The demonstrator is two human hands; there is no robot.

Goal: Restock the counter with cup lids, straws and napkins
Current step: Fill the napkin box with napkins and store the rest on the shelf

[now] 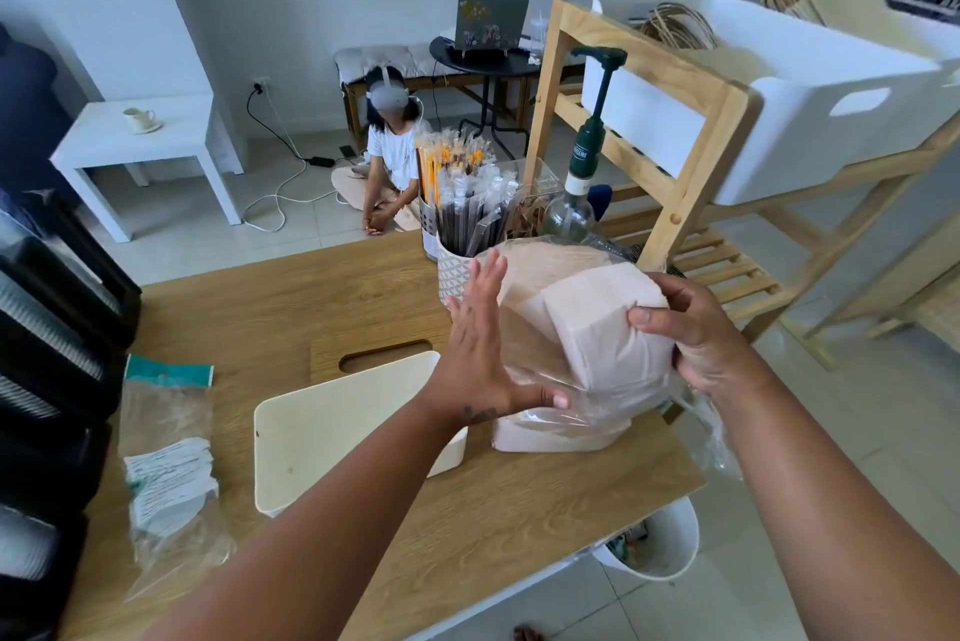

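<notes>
Right hand (696, 328) grips napkin stack (608, 328), which is tilted and half out of bag (535, 380). Left hand (478, 344) flat, fingers straight, on bag's left side. White box (337, 438) lies near-left on the counter (291, 308), closer to the left hand.

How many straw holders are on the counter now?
2: a perforated metal holder at the counter's far edge, and a patterned white cup right in front of it. The napkin pack may hide others.
</notes>
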